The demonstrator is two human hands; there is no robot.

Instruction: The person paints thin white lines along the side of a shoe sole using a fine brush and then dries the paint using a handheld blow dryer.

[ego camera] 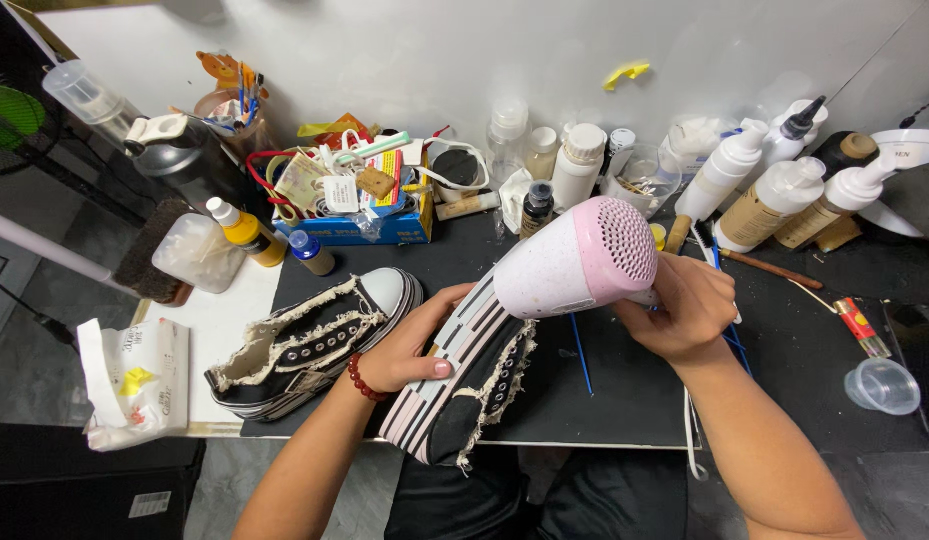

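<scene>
Far left on my surface (224, 320) lies the second sneaker (314, 340), untouched, toe toward the upper right. My left hand (409, 350) is wrapped around the striped sole of the black frayed sneaker (474, 385), tipped on its side at the surface's near edge, long axis running from lower left to upper right. My right hand (684, 315) grips the handle of the pink hair dryer (574, 265), barrel pointing left and down at that sneaker, vented back facing up-right.

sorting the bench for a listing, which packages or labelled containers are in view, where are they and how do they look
Tissue pack: left table edge, soft white wrapper, yellow spot.
Blue box: back centre-left, flat, stuffed with odds.
Tan pump bottles: back right, white tops.
Barcode sticker: bottom left, white on black.
</scene>
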